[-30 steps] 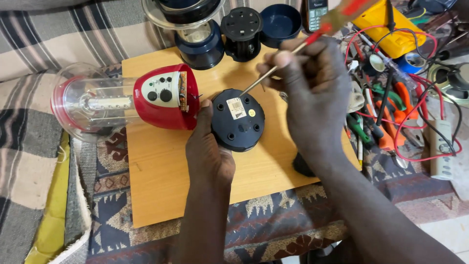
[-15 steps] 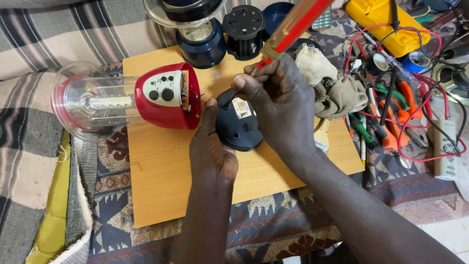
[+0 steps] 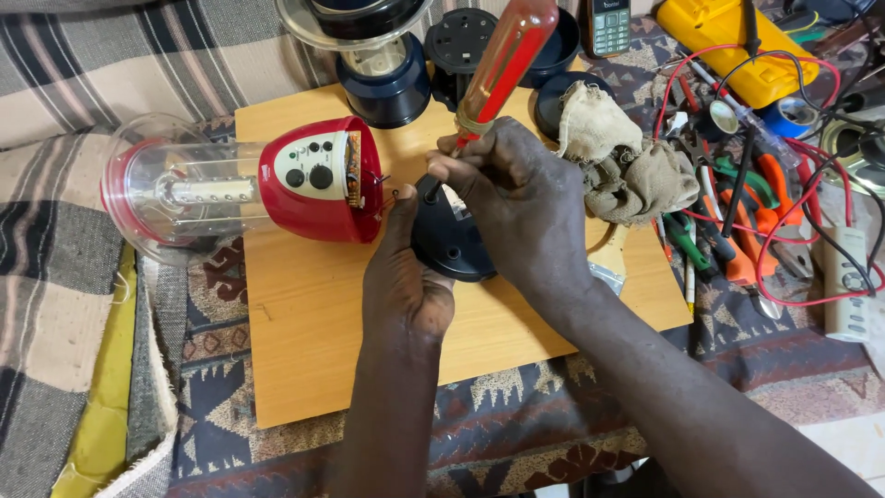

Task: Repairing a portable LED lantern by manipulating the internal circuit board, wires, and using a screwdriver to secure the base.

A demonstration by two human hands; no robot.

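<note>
Centrally, 2 hands work on 1 black part over a wooden board.

- Right hand (image 3: 516,198): closed around the lower handle of a red screwdriver (image 3: 502,65), which stands tilted, its handle rising toward the top of the view; the tip is hidden behind the fingers, so whether it sits in a screw cannot be told.
- Left hand (image 3: 406,277): wrapped around the near-left edge of the round black base (image 3: 452,244), steadying it on the wooden board (image 3: 313,314).
- Red lantern (image 3: 313,184): lies on its side just left of the black base, its clear dome pointing left; thin wires appear to bridge the 2 parts.
- Surroundings: a crumpled rag (image 3: 627,166) lies right of the hands; pliers (image 3: 747,221) and red cable are scattered further right.
- Risk, as a judgement: the tilted screwdriver could slip off the screw head if pressed off-axis, jabbing the left thumb close beside it or scarring the plastic; a twist of the base could also strain the thin wires to the lantern.
</note>
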